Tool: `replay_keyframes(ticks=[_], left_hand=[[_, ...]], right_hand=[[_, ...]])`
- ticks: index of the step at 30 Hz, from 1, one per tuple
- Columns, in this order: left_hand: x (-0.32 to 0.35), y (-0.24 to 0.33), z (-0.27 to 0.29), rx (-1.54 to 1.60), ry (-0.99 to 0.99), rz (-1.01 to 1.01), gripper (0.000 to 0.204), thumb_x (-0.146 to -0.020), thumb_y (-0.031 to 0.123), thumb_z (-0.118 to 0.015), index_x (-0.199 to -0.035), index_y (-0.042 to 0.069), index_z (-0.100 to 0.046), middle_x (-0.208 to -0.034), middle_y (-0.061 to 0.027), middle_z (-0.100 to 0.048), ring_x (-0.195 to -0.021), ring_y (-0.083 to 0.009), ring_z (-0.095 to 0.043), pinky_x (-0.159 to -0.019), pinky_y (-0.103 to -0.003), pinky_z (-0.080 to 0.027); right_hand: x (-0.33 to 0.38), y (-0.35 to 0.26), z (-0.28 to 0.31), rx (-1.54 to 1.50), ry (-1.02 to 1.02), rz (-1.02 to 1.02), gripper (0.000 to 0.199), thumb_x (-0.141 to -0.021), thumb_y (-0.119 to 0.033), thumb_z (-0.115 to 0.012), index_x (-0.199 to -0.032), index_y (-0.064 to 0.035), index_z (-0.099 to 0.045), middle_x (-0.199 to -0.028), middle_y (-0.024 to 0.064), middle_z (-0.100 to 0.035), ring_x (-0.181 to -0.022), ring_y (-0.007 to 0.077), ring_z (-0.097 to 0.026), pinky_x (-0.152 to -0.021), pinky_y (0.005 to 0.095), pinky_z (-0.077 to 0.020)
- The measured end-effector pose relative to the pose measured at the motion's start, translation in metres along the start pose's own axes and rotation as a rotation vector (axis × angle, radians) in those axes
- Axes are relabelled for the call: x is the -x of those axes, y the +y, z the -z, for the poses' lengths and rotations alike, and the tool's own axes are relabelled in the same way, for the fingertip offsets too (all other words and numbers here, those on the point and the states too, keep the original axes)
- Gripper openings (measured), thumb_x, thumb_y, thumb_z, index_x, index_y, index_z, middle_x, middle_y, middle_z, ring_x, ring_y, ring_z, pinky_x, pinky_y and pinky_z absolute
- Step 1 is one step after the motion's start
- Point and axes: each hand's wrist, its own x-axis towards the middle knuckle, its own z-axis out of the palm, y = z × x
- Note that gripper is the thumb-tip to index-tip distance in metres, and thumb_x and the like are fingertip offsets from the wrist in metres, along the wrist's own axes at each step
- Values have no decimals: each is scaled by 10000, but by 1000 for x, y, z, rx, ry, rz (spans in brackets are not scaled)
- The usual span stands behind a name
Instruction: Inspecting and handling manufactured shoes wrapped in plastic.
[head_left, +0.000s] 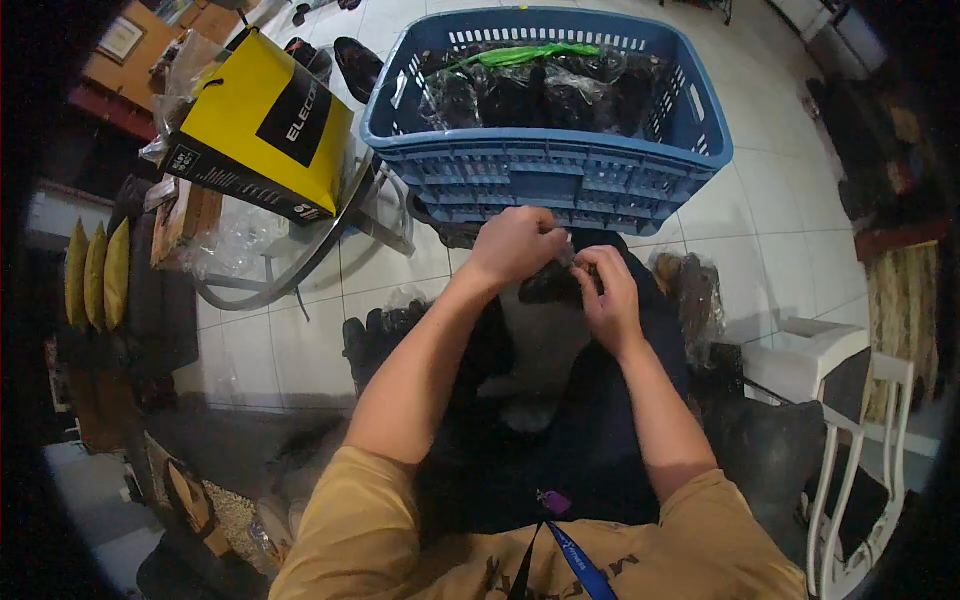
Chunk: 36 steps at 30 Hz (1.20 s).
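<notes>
While forearms converge, left hand and right hand pinch a small dark item

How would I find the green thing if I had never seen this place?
Look for the big blue basket just beyond the hands. It is packed with dark bundles in clear wrap. The green strip lies across the top of them, the only bright green thing there.

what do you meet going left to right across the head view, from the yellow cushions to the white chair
yellow cushions → yellow and black cardboard box → left hand → small dark item held in both hands → right hand → white plastic chair
</notes>
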Motion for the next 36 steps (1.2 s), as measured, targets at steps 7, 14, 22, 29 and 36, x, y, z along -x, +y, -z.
replay_keyframes(ticks=[7, 14, 22, 29, 36], left_hand=[[4, 6, 4, 130, -104, -108, 339, -876, 297, -632, -928, -33, -690, -833, -234, -691, -796, -381, -700, -740, -444, -535], [2, 7, 19, 187, -33, -523, 146, -826, 57, -700, -945, -1, -640, -882, -143, -628, -795, -244, -605, -752, -355, -500], [-1, -1, 2, 452, -120, -468, 263, -830, 44, -784, -1035, 0, -625, -916, -62, -631, -839, -136, -597, -783, -322, -505], [-5, 6, -7, 353, -171, -325, 203, -854, 100, -812, -959, -9, -678, -848, -47, -662, -837, -121, -619, -791, -299, -510], [0, 6, 32, 657, -129, -491, 152, -888, 33, -763, -1029, 8, -712, -1040, -72, -707, -1006, -143, -662, -897, -296, -522]], right_hand=[[2, -4, 2, -40, -4, -107, 122, -913, -2, -661, -1020, -6, -601, -958, 155, -618, -887, 349, -623, -786, 392, -505], [1, 3, 3, -80, 83, -171, 107, -940, -70, -664, -1013, -1, -625, -964, 135, -637, -882, 304, -629, -816, 348, -498], [2, 10, 2, -208, 186, -279, 105, -933, -57, -680, -1002, 1, -626, -936, 71, -633, -870, 169, -583, -834, 289, -468], [4, 12, 6, -263, 225, -320, 78, -976, -74, -668, -1005, -15, -625, -954, 28, -647, -906, 132, -589, -874, 277, -466], [-8, 24, 26, -458, 102, -266, 904, -807, -311, -854, -1528, -60, -371, -1457, 154, -527, -1368, 268, -481, -1122, 385, -377]])
